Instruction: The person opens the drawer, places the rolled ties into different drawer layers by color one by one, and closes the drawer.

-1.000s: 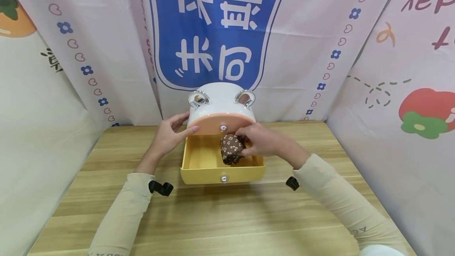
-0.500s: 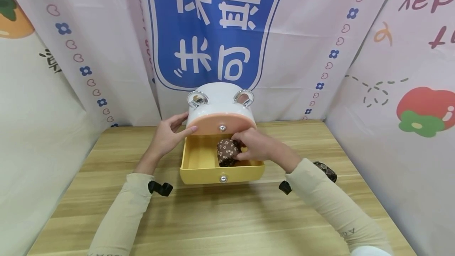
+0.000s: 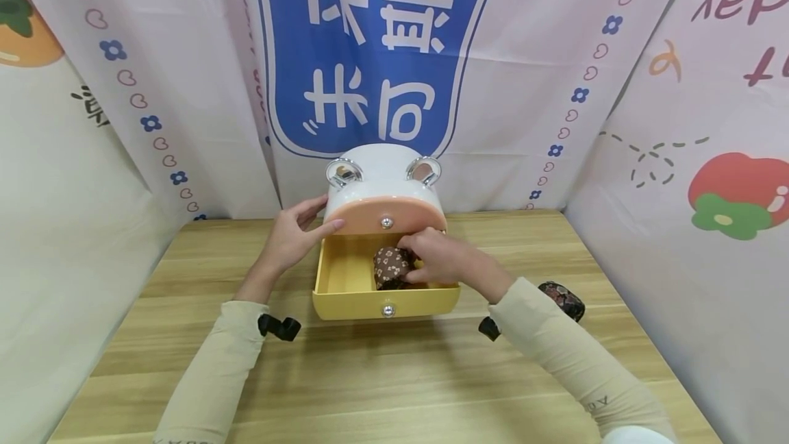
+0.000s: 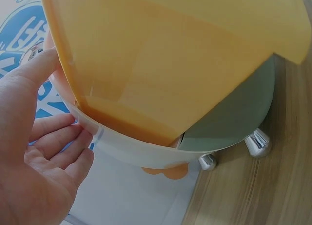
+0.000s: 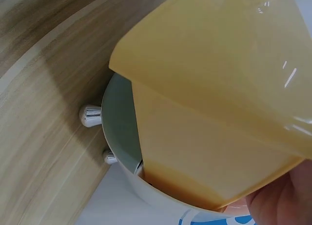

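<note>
A small two-drawer box with a white shell (image 3: 383, 164) and silver ring ears stands at the back of the table. Its pink upper drawer front (image 3: 360, 214) is closed, while the yellow lower drawer (image 3: 342, 262) is pulled out. My left hand (image 3: 290, 238) rests against the box's left side, thumb on the pink front, fingertips on the shell. Inside the drawer's right half, my right hand (image 3: 434, 257) holds a small brown flower-patterned cloth bundle (image 3: 388, 267) by its right side. In the right wrist view the drawer's yellow underside (image 5: 209, 132) hides the bundle.
A dark patterned cloth item (image 3: 564, 300) lies on the wooden table (image 3: 382, 375) at the right, partly behind my right sleeve (image 3: 573, 355). Printed cloth hangs at the back and both sides. Silver feet (image 4: 257, 143) carry the box.
My right hand has lowered the cloth bundle further into the drawer and slightly left. The dark item at the right came into view from behind the sleeve. My left hand stays put.
</note>
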A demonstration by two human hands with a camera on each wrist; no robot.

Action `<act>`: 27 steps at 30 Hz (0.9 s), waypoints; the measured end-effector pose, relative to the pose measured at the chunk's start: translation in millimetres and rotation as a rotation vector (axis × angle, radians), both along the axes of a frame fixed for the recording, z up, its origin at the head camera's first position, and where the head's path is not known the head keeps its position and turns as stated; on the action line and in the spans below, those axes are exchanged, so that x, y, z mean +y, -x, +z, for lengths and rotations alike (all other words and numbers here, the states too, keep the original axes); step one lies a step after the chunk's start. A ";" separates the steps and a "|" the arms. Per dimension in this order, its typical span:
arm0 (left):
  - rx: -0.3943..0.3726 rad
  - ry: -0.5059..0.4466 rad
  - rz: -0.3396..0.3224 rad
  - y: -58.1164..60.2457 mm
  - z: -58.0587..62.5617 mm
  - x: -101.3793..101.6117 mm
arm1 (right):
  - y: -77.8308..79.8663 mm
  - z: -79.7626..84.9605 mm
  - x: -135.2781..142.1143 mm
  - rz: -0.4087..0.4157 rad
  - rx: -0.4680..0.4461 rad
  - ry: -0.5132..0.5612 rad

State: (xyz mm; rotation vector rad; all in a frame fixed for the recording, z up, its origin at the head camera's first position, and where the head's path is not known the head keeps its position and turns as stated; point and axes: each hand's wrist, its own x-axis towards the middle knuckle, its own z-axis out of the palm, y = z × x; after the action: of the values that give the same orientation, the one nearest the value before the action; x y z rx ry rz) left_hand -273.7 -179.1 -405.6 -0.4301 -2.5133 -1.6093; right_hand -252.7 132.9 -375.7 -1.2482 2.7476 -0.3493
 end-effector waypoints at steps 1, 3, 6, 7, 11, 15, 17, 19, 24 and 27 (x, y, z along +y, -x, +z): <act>0.000 0.000 0.000 0.0 0.0 -0.2 | -0.1 -0.3 -0.2 -0.002 0.004 -0.001; -0.001 -0.002 -0.001 0.0 -0.3 -0.6 | -0.6 -0.6 -0.3 -0.002 0.010 -0.004; -0.004 -0.003 -0.002 -0.1 0.1 -1.0 | -1.2 -0.5 -0.1 0.010 0.032 -0.017; -0.006 -0.003 -0.003 -0.2 0.1 -1.0 | -1.6 -0.3 0.1 0.014 0.038 -0.020; -0.013 -0.004 -0.002 0.1 -0.4 -0.7 | -3.1 1.5 1.9 0.035 0.052 -0.031; -0.015 -0.002 0.001 0.3 -1.4 -0.4 | -4.1 3.7 4.6 0.042 0.046 -0.034; -0.014 0.000 0.002 0.1 -1.6 -0.4 | -4.9 5.3 5.7 0.045 0.036 -0.027; -0.013 0.001 0.001 -0.2 -1.5 -0.6 | -5.6 7.6 6.9 0.051 0.030 -0.017; -0.011 0.001 0.002 0.0 -1.6 -0.9 | -7.6 14.7 10.2 0.057 0.038 -0.012; -0.010 0.000 0.001 0.5 -1.4 -1.4 | -9.6 19.8 11.1 0.045 0.025 -0.017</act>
State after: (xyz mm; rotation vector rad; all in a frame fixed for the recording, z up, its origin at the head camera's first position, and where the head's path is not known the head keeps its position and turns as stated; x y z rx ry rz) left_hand -274.2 -180.5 -407.0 -0.4221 -2.5201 -1.6149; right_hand -243.1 144.0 -355.9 -1.3166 2.7322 -0.3070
